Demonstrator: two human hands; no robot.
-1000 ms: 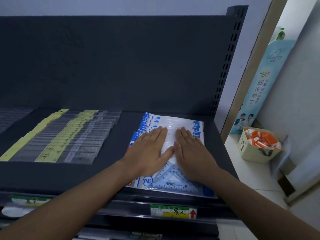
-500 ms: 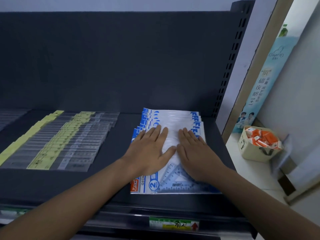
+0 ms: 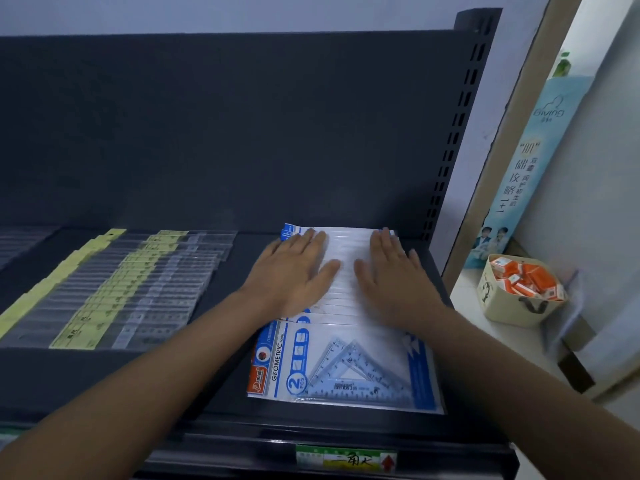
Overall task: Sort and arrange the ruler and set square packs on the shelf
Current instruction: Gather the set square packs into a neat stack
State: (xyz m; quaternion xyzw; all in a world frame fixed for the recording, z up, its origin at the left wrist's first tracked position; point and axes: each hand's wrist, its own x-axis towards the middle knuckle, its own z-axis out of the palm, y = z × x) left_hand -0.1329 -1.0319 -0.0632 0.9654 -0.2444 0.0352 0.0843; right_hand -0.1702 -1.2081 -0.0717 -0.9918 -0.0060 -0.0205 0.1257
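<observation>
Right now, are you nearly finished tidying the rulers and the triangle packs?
Nearly, it seems. Done: the ruler packs lie in neat overlapping rows on the shelf. In hand: the left hand and right hand press flat on the set square packs, fanned in one row towards the back. Left: probably just evening that row's edges.

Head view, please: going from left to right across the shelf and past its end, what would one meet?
Ruler packs → left hand → right hand → basket of orange boxes. The set square packs lie under both hands, so they are left out.
</observation>
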